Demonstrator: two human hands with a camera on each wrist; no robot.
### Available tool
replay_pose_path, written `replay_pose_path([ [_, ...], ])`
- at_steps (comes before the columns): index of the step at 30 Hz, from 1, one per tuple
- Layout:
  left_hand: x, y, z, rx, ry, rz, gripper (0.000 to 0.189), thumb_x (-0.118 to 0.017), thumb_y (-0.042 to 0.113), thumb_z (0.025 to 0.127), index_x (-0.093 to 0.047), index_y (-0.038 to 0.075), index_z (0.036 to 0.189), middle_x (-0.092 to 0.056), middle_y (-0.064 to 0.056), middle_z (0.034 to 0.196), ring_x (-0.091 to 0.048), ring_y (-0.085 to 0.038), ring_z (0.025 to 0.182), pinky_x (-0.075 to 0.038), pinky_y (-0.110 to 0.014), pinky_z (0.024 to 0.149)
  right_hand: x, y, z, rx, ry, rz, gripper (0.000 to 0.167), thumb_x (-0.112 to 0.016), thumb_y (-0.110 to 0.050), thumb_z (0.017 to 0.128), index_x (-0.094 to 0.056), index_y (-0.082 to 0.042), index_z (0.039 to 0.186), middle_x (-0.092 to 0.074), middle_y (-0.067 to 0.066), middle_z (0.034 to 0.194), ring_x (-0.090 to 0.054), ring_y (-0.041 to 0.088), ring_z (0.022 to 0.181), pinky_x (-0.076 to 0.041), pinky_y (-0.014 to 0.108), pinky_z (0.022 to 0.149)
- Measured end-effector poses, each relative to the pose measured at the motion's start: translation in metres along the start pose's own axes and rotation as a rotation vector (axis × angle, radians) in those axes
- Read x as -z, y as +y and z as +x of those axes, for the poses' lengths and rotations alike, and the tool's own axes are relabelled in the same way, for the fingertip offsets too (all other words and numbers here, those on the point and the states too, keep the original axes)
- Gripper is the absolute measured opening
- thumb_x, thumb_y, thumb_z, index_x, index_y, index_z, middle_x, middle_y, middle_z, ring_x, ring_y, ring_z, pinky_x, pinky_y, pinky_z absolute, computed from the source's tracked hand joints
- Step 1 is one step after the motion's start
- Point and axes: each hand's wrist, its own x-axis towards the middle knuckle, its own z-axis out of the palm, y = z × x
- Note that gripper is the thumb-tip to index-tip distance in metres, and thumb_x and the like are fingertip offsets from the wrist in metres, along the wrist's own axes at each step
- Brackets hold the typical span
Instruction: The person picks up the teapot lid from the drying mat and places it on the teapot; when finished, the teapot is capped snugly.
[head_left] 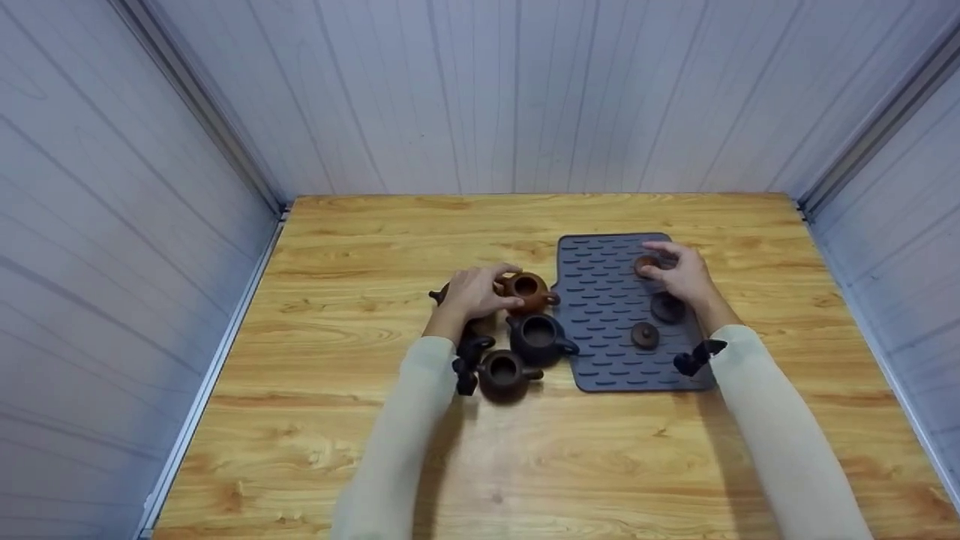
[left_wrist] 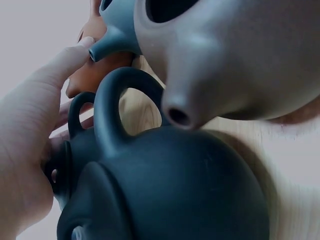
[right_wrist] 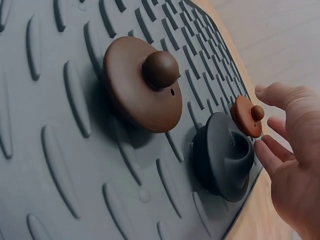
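My left hand [head_left: 472, 291] holds an open orange-brown teapot [head_left: 535, 303] by its left side, thumb in front and fingers behind. In the left wrist view, my thumb touches that teapot [left_wrist: 102, 71]. Below the palm stand two dark teapots with lids on, one large [left_wrist: 195, 180] and one smaller [left_wrist: 84, 150], partly hidden by my arm in the head view. My right hand [head_left: 686, 279] reaches over the mat, fingers and thumb spread around a small orange lid [right_wrist: 245, 116]. A black lid [right_wrist: 212, 155] and a brown lid [right_wrist: 130, 82] lie nearer my wrist.
A dark grey ridged mat [head_left: 600, 300] lies right of the teapots on the wooden table [head_left: 337, 420]. An open black teapot [head_left: 531, 354] and an open brown teapot [head_left: 504, 391] stand close together in front of the orange one. Pale panel walls [head_left: 480, 97] enclose the table.
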Motion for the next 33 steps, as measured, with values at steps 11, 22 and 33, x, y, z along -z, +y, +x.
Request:
replay_pose_path([
  [11, 0.000, 0.004, 0.001, 0.017, -0.014, 0.020, 0.066, -0.080, 0.057, 0.102, -0.060, 0.037, 0.162, -0.079, -0.005, 0.144, -0.074, -0.035, 0.128, -0.049, -0.058, 0.119, 0.000, 0.010, 0.001, 0.005, 0.004, -0.021, 0.047, -0.072, -0.010, 0.110, -0.065, -0.004, 0.157, -0.069, 0.029, 0.150, -0.061, -0.001, 0.105, -0.051, 0.009, 0.081],
  [22, 0.000, 0.002, 0.001, 0.019, -0.033, 0.017, 0.066, -0.080, 0.056, 0.103, -0.059, 0.036, 0.162, -0.077, -0.006, 0.148, -0.073, -0.033, 0.133, -0.048, -0.059, 0.122, -0.001, 0.018, 0.002, 0.020, 0.013, -0.032, 0.040, -0.072, -0.012, 0.111, -0.072, -0.004, 0.150, -0.069, 0.027, 0.151, -0.059, -0.009, 0.104, -0.049, 0.007, 0.085],
  [33, 0.003, 0.002, 0.003, 0.020, -0.040, 0.007, 0.067, -0.080, 0.057, 0.102, -0.058, 0.036, 0.163, -0.077, -0.005, 0.149, -0.072, -0.033, 0.137, -0.046, -0.059, 0.125, -0.001, 0.018, 0.004, 0.019, 0.042, -0.030, 0.040, -0.077, -0.020, 0.109, -0.075, -0.002, 0.144, -0.072, 0.024, 0.148, -0.061, -0.013, 0.099, -0.051, 0.007, 0.084],
])
